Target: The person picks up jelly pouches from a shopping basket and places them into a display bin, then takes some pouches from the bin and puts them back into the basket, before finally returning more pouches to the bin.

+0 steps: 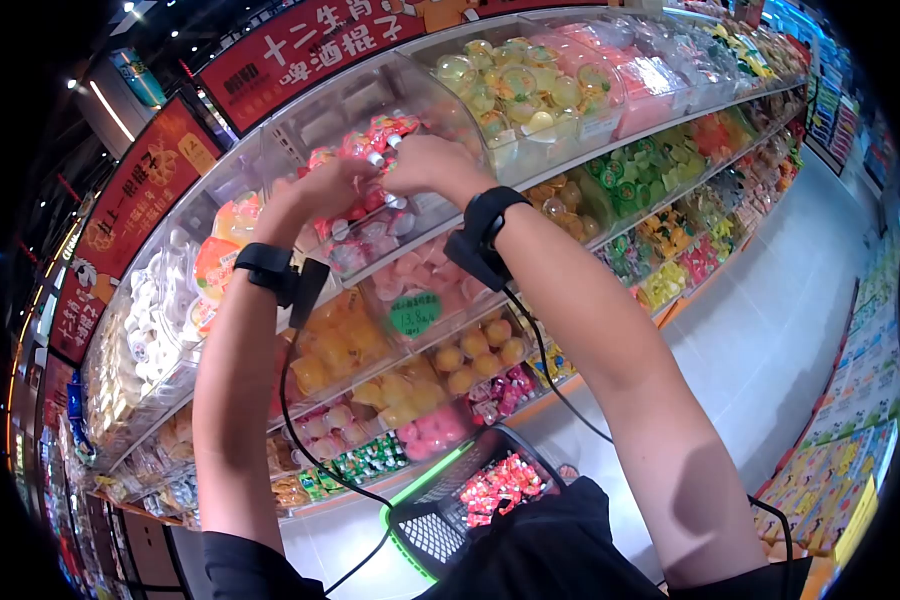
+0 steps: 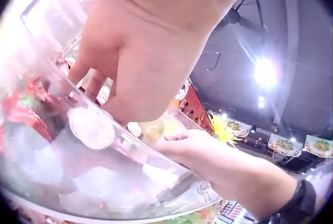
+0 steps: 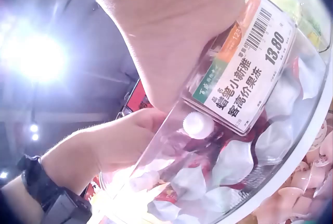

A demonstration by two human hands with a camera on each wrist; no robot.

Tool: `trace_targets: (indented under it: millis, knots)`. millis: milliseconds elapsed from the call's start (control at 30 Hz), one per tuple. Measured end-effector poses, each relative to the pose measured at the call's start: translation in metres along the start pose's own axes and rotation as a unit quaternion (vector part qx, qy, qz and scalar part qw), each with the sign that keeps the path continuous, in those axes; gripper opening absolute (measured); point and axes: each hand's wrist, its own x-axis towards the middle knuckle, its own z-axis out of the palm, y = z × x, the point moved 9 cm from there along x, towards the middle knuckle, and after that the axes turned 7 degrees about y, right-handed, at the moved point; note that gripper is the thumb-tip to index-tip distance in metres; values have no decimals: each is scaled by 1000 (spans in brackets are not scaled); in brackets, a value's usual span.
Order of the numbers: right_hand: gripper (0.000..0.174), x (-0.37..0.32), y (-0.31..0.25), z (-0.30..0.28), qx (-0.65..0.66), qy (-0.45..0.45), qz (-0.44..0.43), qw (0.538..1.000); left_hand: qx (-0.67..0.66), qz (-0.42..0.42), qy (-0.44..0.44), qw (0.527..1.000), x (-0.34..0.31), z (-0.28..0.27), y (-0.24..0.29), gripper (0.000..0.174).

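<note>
Both hands reach into a clear plastic bin (image 1: 440, 100) of red and pink jelly pouches (image 1: 395, 124) with white screw caps. My left hand (image 1: 332, 190) dips in from the left; in the left wrist view its fingers (image 2: 95, 84) point down behind the bin wall, tips hidden among the pouches. Close beside it, my right hand (image 1: 432, 165) bends downward over the pouches, with white caps right at its fingers. The right wrist view shows the back of that hand over the bin's front wall, fingers hidden behind a price tag (image 3: 244, 67). I cannot tell whether either hand grips a pouch.
Tiered bins hold yellow jelly cups (image 1: 530, 85), green sweets (image 1: 640, 170) and orange jellies (image 1: 480, 350). Below stands a dark basket with a green rim (image 1: 410, 555), holding red-and-white packets (image 1: 505, 487). Cables (image 1: 286, 385) hang from both wrist cameras. Pale floor (image 1: 735, 300) runs along the right.
</note>
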Motion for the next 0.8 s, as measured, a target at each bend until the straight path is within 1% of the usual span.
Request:
trace_targets:
  millis: [33, 67, 167, 200, 267, 300, 367, 400, 467, 500, 567, 600, 633, 700, 733, 767, 800]
  knots:
    - [44, 3, 2, -1, 10, 0, 4, 1000, 13, 58, 14, 998, 1, 2, -1, 51]
    - [45, 11, 5, 6, 36, -4, -14, 999, -36, -6, -53, 998, -8, 4, 4, 64]
    - [46, 22, -5, 21, 53, -32, -103, 993, 58, -38, -117, 991, -23, -3, 21, 68]
    - [47, 25, 2, 24, 44, -38, -78, 995, 100, -19, -114, 988, -23, -7, 21, 73]
    - [50, 12, 3, 13, 28, -50, -29, 998, 101, -23, -107, 989, -24, -8, 13, 65]
    - [51, 10, 1, 10, 23, -50, -37, 998, 102, -24, -102, 989, -22, -8, 10, 61]
    - [53, 7, 0, 11, 16, -52, -50, 997, 155, -58, -110, 980, -20, -3, 0, 59]
    - [47, 7, -1, 8, 28, -26, -60, 997, 181, -75, -114, 974, -19, 0, -5, 59]
    - [37, 15, 0, 10, 51, 29, -82, 995, 229, -97, -107, 963, -30, -7, 9, 49]
    - [36, 17, -5, 11, 71, 66, -119, 988, 252, -109, -104, 956, -37, -8, 13, 48]
    - [35, 12, -12, 1, 111, 147, -186, 965, 294, -124, -82, 944, -39, -9, 8, 53]
    - [44, 20, -11, 19, 58, 34, -167, 984, 315, -126, -68, 938, -36, -10, 9, 56]
    - [54, 18, -14, 30, 4, -78, -142, 987, 337, -128, -61, 931, -34, -10, 13, 57]
    - [51, 26, -17, 38, -35, -28, -142, 989, 377, -132, -47, 916, -32, -7, 17, 59]
    - [50, 9, -19, 22, -34, -31, -120, 992, 384, -88, -10, 919, -25, -4, 6, 61]
    - [49, -6, -19, 13, -31, -34, -98, 994, 388, -93, -44, 916, -28, -1, 17, 51]
    - [47, -11, -19, 11, -26, -10, -98, 995, 392, -100, -81, 911, -38, -5, 35, 43]
